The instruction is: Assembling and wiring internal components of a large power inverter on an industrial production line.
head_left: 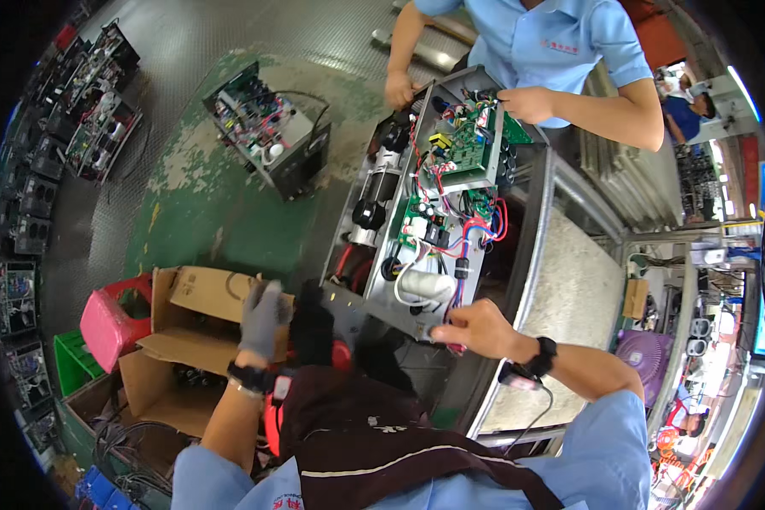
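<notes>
While R hand curls at open machine's near R corner, grip unclear, machine lies fwd of it, long axis running away, far end slightly R; gloved L hand, wide/narrow can't tell, nr. box.

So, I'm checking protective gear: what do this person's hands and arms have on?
The left hand wears a grey glove; the right hand is ungloved. Each wrist carries a black band, and a thin cable runs from the right wrist. The short sleeves are light blue.
</notes>
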A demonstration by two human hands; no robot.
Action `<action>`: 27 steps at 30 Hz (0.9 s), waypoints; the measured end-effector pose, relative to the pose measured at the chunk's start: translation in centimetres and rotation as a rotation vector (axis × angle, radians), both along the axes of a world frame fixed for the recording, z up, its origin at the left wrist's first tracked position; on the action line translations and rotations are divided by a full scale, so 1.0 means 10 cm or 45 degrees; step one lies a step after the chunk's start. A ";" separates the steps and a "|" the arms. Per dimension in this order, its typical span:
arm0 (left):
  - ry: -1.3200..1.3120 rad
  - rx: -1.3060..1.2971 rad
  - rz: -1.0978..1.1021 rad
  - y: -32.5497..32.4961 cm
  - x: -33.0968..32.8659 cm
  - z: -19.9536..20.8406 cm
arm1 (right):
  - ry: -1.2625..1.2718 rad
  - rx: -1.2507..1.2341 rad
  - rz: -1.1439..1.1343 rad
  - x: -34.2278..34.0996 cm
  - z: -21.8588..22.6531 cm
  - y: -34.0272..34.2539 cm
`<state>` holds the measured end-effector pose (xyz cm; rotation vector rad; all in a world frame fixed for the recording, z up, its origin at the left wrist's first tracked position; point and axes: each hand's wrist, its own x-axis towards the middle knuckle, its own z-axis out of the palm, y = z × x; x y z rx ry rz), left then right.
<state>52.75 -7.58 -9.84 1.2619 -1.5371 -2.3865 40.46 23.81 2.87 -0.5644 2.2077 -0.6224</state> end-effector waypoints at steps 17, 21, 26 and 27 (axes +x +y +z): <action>-0.693 0.001 -0.228 -0.59 1.68 -0.69 | 0.083 0.275 -0.002 0.13 -3.78 -0.79; -0.682 0.127 -0.599 -0.27 1.12 -1.10 | 0.007 0.153 -0.186 0.17 -3.65 -0.85; -0.458 0.161 -1.047 0.66 0.70 -2.28 | 0.539 -0.097 -0.477 0.43 -3.32 -0.59; -0.359 0.106 -1.152 0.84 0.63 -2.53 | 0.696 -0.160 -0.687 0.43 -3.17 -0.47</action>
